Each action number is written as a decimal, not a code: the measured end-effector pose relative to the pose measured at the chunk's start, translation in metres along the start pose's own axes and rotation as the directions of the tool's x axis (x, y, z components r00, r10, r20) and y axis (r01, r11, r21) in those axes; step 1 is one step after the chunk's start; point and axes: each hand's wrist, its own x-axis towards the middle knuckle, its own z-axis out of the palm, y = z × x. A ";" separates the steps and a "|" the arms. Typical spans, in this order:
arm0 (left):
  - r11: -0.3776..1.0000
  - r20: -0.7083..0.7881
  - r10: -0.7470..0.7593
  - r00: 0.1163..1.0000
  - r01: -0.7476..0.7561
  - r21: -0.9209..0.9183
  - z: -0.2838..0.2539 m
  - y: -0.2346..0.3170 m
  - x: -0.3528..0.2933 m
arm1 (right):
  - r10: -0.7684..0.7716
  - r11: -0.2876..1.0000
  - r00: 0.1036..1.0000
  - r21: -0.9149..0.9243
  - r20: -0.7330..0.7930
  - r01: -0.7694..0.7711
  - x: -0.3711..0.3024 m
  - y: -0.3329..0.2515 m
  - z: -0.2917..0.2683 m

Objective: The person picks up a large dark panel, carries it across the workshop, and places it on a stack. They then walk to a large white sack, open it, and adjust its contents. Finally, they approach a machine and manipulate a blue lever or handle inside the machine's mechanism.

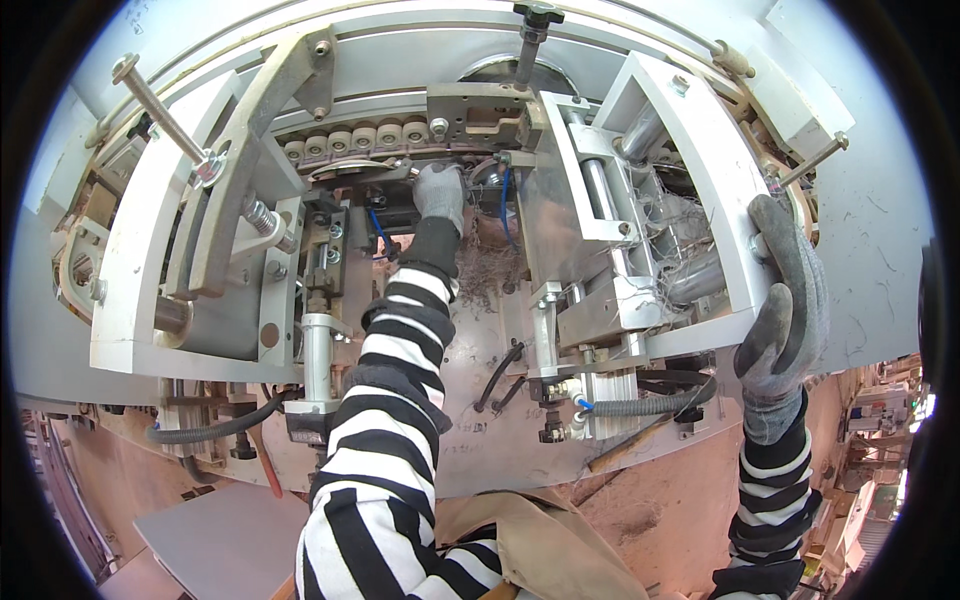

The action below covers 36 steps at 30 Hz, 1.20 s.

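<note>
My left hand point(440, 190), in a grey glove, reaches deep between the two halves of the machine. Its fingers are curled in front of a row of small rollers point(365, 138); a bit of bright metal shows at their left side, and what they grip is hidden. A thin round disc point(350, 167) lies just left of that hand. My right hand point(785, 300), gloved in grey with dark finger pads, rests against the outer edge of the white frame point(735, 250) on the right. Its fingers are stretched out and the thumb stands apart.
Another white frame point(125, 270) with a long bolt point(160, 110) stands at left. A black knob point(537, 15) rises at the back. Stringy shavings point(660, 270) cling to the right-hand shafts. Corrugated hoses point(650, 402) run along the front, and a grey panel point(215, 535) lies lower left.
</note>
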 end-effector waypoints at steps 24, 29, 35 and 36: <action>0.845 -0.357 0.274 0.893 -0.401 -0.353 -0.007 -0.037 -0.084 | 0.006 0.998 1.000 -0.069 -0.026 -0.008 -0.010 -0.002 -0.002; 0.979 0.031 -0.068 0.997 0.073 -0.190 0.012 -0.074 -0.155 | 0.020 1.000 1.000 0.008 -0.022 -0.019 -0.001 -0.004 0.002; 0.865 -0.279 0.109 0.954 -0.229 -0.446 0.040 -0.046 -0.106 | 0.067 0.997 0.998 0.039 -0.014 -0.066 -0.003 -0.008 0.002; 0.851 -0.182 0.083 0.980 -0.165 -0.498 0.040 -0.041 -0.095 | 0.068 0.996 0.998 0.053 -0.011 -0.068 -0.003 -0.008 0.001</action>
